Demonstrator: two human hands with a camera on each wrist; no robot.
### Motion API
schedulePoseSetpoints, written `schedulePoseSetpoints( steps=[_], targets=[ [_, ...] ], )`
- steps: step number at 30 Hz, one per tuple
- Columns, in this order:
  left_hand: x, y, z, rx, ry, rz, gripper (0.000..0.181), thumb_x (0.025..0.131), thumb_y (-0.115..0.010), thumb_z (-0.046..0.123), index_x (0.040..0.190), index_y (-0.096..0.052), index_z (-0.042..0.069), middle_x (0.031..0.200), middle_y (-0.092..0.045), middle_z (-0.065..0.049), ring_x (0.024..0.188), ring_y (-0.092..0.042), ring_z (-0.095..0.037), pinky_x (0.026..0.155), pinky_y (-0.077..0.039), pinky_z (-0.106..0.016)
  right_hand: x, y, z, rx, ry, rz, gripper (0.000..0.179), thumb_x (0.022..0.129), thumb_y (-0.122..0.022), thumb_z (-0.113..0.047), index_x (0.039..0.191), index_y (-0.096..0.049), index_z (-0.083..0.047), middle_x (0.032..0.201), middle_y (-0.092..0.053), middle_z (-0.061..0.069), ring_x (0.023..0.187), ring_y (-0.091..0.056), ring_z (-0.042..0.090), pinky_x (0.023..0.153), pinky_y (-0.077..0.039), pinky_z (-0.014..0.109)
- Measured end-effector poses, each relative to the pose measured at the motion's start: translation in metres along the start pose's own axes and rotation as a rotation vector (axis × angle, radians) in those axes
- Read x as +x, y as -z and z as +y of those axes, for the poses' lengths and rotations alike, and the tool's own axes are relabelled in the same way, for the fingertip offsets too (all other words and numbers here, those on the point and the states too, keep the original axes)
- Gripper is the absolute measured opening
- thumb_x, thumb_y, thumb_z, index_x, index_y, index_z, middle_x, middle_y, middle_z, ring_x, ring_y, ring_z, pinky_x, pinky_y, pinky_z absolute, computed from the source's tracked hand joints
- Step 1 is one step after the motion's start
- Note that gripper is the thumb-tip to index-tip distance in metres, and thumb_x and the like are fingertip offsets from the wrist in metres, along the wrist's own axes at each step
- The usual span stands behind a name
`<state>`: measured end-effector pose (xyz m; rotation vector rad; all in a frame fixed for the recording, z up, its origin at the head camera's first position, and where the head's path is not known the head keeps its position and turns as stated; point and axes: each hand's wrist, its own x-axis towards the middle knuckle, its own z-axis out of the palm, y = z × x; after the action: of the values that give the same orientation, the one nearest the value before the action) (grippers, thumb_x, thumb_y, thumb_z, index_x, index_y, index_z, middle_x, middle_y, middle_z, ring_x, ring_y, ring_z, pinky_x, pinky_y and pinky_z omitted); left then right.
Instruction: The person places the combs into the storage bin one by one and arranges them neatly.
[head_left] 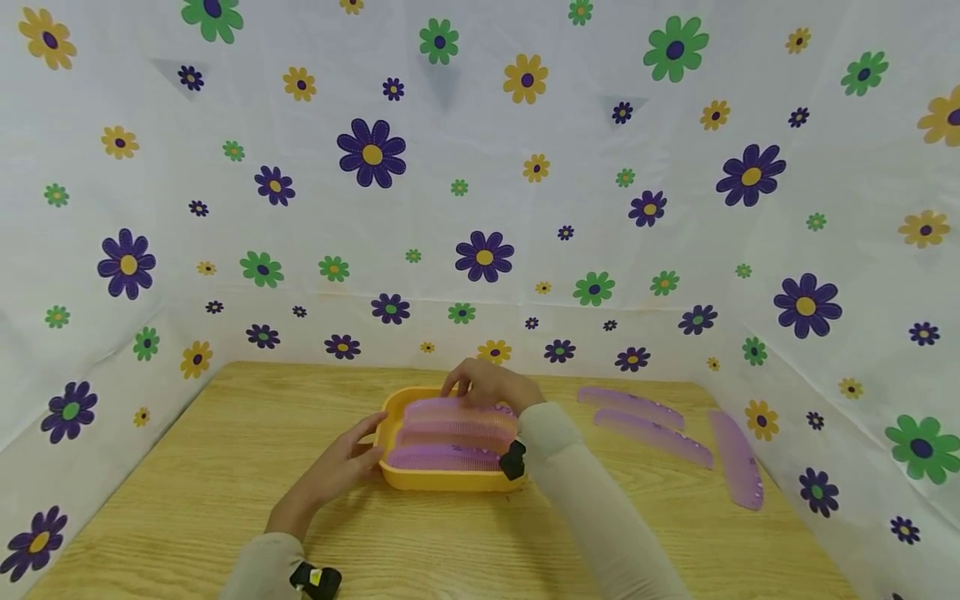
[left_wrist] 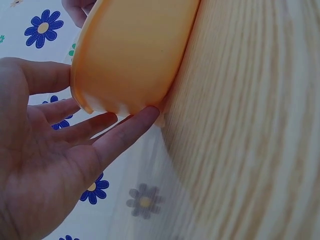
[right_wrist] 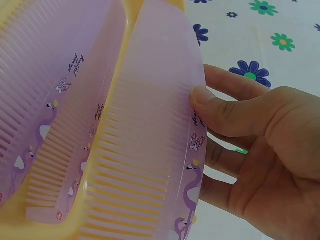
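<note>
A yellow plastic tray (head_left: 450, 481) sits on the table with three translucent purple combs in it. At its left end is my left hand (head_left: 341, 467); in the left wrist view the extended fingers (left_wrist: 125, 135) touch the tray's outer wall and rim. My right hand (head_left: 491, 383) reaches over the far side and holds the farthest comb (right_wrist: 160, 75) by its spine, thumb on the face and fingers behind. Nearer in the tray lie a middle comb (head_left: 450, 432) and a front comb (head_left: 442, 457). Flamingo prints decorate the combs in the right wrist view.
To the right of the tray, three more purple combs lie on the wooden table (head_left: 187, 500): a far one (head_left: 630, 404), one just nearer (head_left: 652, 435), and a lengthwise one (head_left: 737, 462) by the right edge. A white flower-printed sheet (head_left: 480, 200) encloses the back and sides.
</note>
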<state>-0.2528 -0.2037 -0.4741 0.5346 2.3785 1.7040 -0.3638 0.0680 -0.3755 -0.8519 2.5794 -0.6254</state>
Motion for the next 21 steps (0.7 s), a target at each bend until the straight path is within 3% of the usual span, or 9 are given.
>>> schedulePoseSetpoints(
  steps=[21],
  targets=[
    [-0.001,0.0,0.0,0.004,0.001,0.004,0.061,0.109,-0.048,0.011,0.162,-0.02,-0.001,0.164,-0.023,-0.035,0.139,-0.048,-0.055,0.099,-0.06,-0.044,0.016,-0.015,-0.004,-0.013,-0.047,-0.052,0.038,0.096,-0.061,0.006,0.118,-0.076,-0.021,0.118,-0.066,0.006,0.106,-0.059,0.02,0.103,-0.056,0.038]
  ],
)
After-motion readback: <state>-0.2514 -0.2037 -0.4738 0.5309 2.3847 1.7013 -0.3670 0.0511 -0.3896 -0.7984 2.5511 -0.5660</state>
